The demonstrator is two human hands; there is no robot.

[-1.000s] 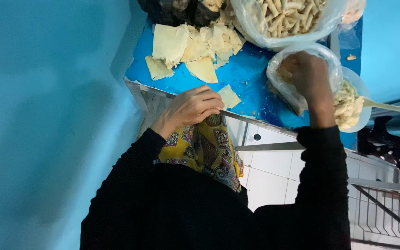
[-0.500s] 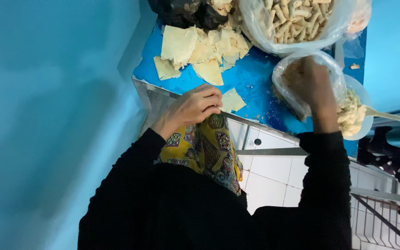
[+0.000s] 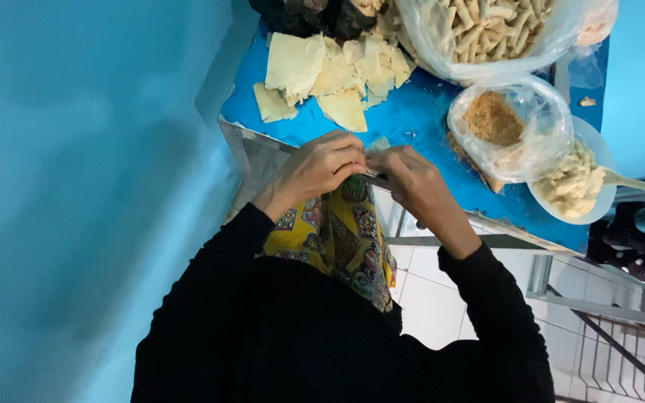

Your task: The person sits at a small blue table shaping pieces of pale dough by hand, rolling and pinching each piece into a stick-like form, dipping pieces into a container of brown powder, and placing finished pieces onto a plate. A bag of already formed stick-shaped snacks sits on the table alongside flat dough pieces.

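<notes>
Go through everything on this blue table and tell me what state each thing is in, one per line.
Left hand: fingers curled, pinching the small pale wrapper at the table edge.
Right hand: fingers bent, also on the wrapper.
Wrapper pile: loose, overlapping flat sheets.
Bag of rolled pieces: open, full.
Bag of brown crumbs: open, partly filled.
White bowl: holds pale mash, with a spoon resting in it.
</notes>
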